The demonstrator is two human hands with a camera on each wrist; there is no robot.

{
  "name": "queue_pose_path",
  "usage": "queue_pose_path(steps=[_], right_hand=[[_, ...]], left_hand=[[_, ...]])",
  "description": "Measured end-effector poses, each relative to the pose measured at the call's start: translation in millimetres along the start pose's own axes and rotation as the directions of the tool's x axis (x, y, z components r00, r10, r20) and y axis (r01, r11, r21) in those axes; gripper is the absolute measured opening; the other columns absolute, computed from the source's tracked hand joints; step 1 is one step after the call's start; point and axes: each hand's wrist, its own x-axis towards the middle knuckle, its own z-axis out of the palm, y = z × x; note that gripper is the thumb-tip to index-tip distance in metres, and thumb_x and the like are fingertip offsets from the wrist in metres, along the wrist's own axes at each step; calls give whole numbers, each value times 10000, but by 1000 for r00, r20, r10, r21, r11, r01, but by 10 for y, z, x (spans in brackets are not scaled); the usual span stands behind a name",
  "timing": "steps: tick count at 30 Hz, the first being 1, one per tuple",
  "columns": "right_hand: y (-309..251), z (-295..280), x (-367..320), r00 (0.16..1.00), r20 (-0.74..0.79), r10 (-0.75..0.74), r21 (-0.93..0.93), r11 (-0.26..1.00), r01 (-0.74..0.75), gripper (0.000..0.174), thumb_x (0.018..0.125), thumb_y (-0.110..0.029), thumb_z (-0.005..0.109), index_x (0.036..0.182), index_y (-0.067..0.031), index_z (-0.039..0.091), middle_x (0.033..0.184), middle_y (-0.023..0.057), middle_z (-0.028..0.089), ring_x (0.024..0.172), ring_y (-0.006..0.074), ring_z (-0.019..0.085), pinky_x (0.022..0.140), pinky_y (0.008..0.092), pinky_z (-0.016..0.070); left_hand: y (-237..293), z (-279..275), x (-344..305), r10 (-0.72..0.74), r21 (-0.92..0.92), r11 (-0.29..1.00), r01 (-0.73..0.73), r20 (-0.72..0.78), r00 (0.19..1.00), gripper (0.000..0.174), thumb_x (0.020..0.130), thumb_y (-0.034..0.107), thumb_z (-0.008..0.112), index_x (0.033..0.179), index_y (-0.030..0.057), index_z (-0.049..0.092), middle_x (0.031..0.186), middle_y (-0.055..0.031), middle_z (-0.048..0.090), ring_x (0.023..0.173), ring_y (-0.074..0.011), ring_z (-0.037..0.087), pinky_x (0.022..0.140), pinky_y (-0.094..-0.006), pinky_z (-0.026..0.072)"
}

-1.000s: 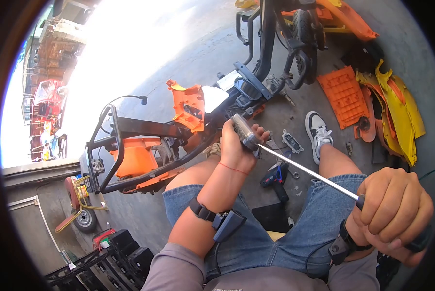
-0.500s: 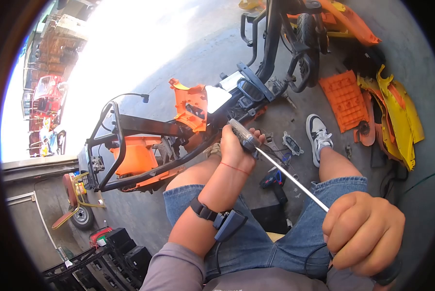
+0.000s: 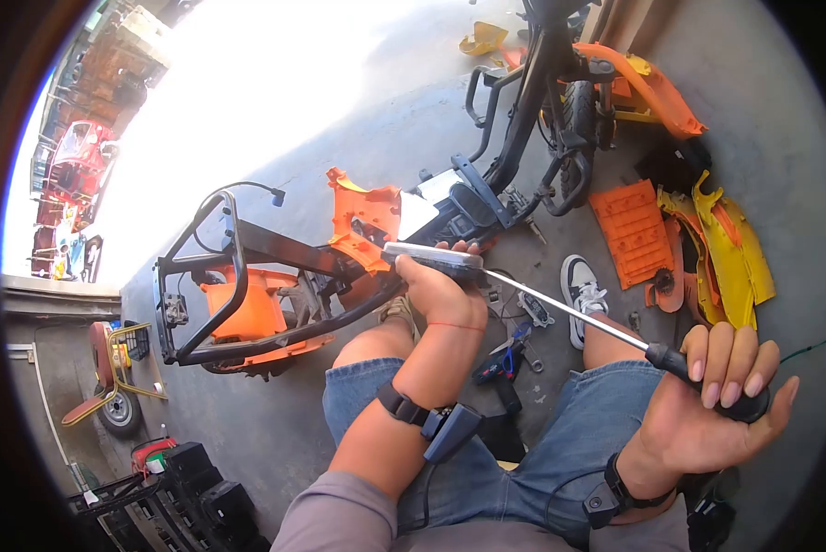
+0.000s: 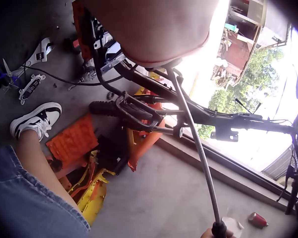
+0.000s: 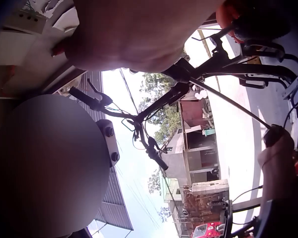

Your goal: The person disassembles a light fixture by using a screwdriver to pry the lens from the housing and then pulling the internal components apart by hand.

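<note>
My left hand (image 3: pixel 442 299) holds a small flat oblong device (image 3: pixel 436 258) with a pale, shiny top and a dark lower body. A long-shafted screwdriver (image 3: pixel 569 310) reaches across to the device's right end, its tip right at that end. Its black handle lies in my right hand (image 3: pixel 689 419), the fingers bent over it and the thumb spread away to the side. In the left wrist view the silver shaft (image 4: pixel 197 144) slants down to the right hand's fingers. The right wrist view shows the left hand (image 5: pixel 277 158) at the shaft's far end.
A stripped scooter frame (image 3: pixel 284 340) with orange panels stands ahead. A cordless drill (image 3: pixel 498 377), wrench and loose parts lie between the person's legs. Orange (image 3: pixel 632 230) and yellow (image 3: pixel 739 258) body panels lie at the right. Black bins (image 3: pixel 196 483) are at lower left.
My right hand has turned from a fist, back up, to palm side showing, with looser fingers on the screwdriver. The device in my left hand has swung to lie more level.
</note>
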Motion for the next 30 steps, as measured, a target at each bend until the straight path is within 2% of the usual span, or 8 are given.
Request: queue_pose_path(steps=[3, 6, 7, 11, 21, 24, 26, 30], right_hand=[[-35, 93, -47, 987, 126, -101, -79, 991, 112, 290, 949, -287, 425, 711, -122, 434, 569, -14, 399, 463, 94, 350, 508, 250, 337], [-70, 171, -124, 951, 298, -80, -144, 981, 128, 301, 950, -273, 422, 689, -123, 423, 603, -1, 459, 488, 90, 401, 489, 264, 348], [-42, 265, -170, 956, 281, -89, -109, 986, 124, 279, 898, -231, 503, 651, -137, 416, 532, -28, 405, 433, 66, 344, 472, 212, 328], [-34, 543, -274, 917, 384, -105, -183, 965, 187, 311, 828, -218, 575, 550, -151, 452, 446, -50, 459, 354, 40, 399, 397, 164, 352], [-10, 921, -441, 805, 592, -48, -163, 970, 178, 299, 744, -157, 641, 477, -126, 511, 423, -36, 498, 302, 50, 421, 333, 175, 355], [-35, 972, -351, 726, 688, 16, -155, 980, 125, 276, 751, -123, 642, 491, -81, 559, 469, 5, 536, 338, 86, 462, 363, 200, 398], [-52, 1010, -131, 326, 934, 143, -166, 985, 43, 224, 811, -203, 612, 667, -53, 530, 540, 35, 486, 412, 134, 447, 428, 263, 392], [-22, 1119, -169, 292, 944, 153, -170, 985, 32, 194, 781, -153, 610, 637, -42, 542, 551, 47, 506, 408, 139, 453, 420, 272, 383]], left_hand=[[50, 0, 0, -91, -52, 994, 91, 7, 996, 493, 955, 468, 356, 1186, 34, 343, 972, -136, 491, 823, -252, 568, 723, -407, 549], [168, -3, 38, -148, -105, 983, 152, 46, 988, 487, 948, 459, 368, 1180, 32, 356, 969, -124, 494, 809, -233, 568, 727, -409, 548], [209, 10, 14, -182, -87, 979, 186, 56, 982, 482, 943, 464, 377, 1160, 34, 381, 958, -118, 501, 796, -221, 567, 726, -404, 548], [294, -20, -60, -235, -63, 969, 240, 76, 969, 474, 937, 470, 385, 1143, 44, 411, 936, -115, 510, 790, -223, 568, 725, -386, 546], [557, -136, -49, -389, -79, 912, 402, 137, 911, 398, 965, 424, 335, 1094, 60, 431, 839, -102, 543, 702, -196, 589, 617, -331, 558], [603, -185, -22, -431, -81, 891, 446, 156, 889, 388, 964, 415, 345, 1095, 60, 432, 842, -106, 544, 699, -202, 587, 606, -331, 557], [635, -188, -22, -450, -85, 879, 468, 174, 876, 374, 965, 406, 353, 1086, 61, 433, 836, -112, 550, 689, -208, 584, 590, -330, 556], [669, -206, -17, -469, -67, 869, 490, 200, 860, 359, 963, 398, 362, 1067, 63, 438, 824, -116, 556, 679, -210, 582, 578, -327, 556]])
